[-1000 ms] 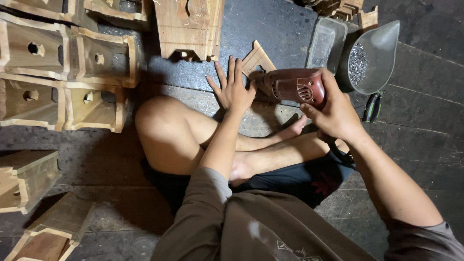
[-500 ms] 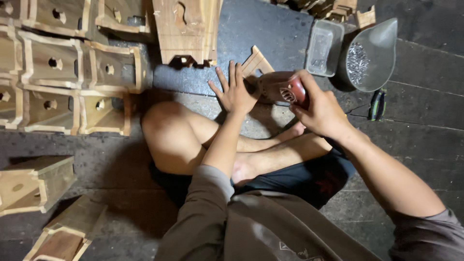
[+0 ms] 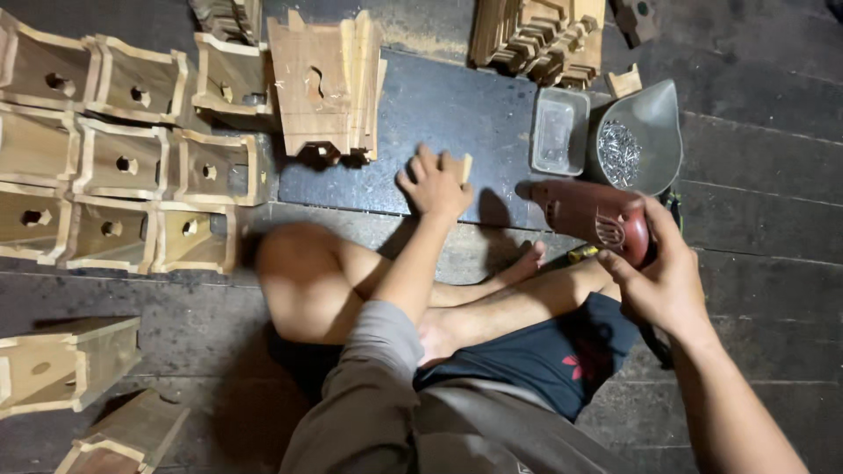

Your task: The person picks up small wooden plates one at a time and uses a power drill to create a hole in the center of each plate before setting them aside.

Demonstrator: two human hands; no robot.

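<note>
Since half a second ago the drill [image 3: 590, 218] has drawn back from the left hand [image 3: 435, 186] toward the right of the frame, so the two hands, which were nearly touching over the small wood piece [image 3: 464, 167], are now well apart. That left hand lies flat, fingers spread, at the centre of the frame on the dark metal sheet [image 3: 439, 105], covering most of the piece, of which only a pale corner shows at the fingertips. Pressing down this way would keep the piece from sliding on the smooth sheet. Whether the fingers actually grip it I cannot tell.

At centre right, the right hand [image 3: 663, 281] is clamped around the handle of the reddish drill, nose pointing left toward the piece, so it looks ready to come back in along the same line.

Just above the drill, in the upper right, a grey scoop [image 3: 654, 132] full of small metal fasteners and a clear plastic tub [image 3: 556, 132] sit side by side within easy reach of the right hand. A stack of cut wooden parts [image 3: 544, 35] lies further up.

Beyond the left hand, at top centre, a wooden panel assembly [image 3: 325, 83] lies on the sheet. Rows of open wooden boxes [image 3: 123, 167] with round holes fill the upper left, packed edge to edge, and two more boxes [image 3: 66, 364] lie apart on the floor [image 3: 755, 211] at lower left. The person sits cross-legged on that floor, bare legs [image 3: 351, 281] folded below the sheet.
</note>
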